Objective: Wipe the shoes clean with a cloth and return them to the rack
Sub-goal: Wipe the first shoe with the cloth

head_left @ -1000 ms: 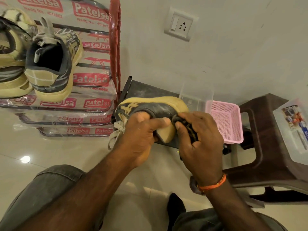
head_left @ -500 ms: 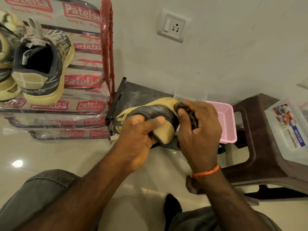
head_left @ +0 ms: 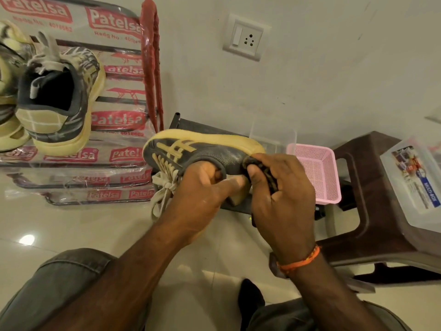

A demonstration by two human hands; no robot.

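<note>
**Shoe held sole-up, cloth pressed at its heel**

At the centre of the frame the left hand (head_left: 202, 194) grips a dark grey shoe (head_left: 205, 154) with a yellow sole, its fingers pushed into the opening and the thumb lying across the heel. The shoe is tilted with its sole toward the top of the frame, and its pale laces (head_left: 164, 187) hang down at the left. The right hand (head_left: 281, 199), with an orange thread at the wrist, has its fingers curled round a dark cloth (head_left: 265, 173) and presses it against the shoe's heel side.

In the upper left stands the rack (head_left: 148, 68), wrapped in printed plastic, with another shoe (head_left: 59, 99) resting on a shelf, heel toward the camera. At the right of the frame are a pink basket (head_left: 317, 173), just beside the right hand, and a brown stool (head_left: 372, 211) carrying a clear plastic box (head_left: 412, 182).
</note>
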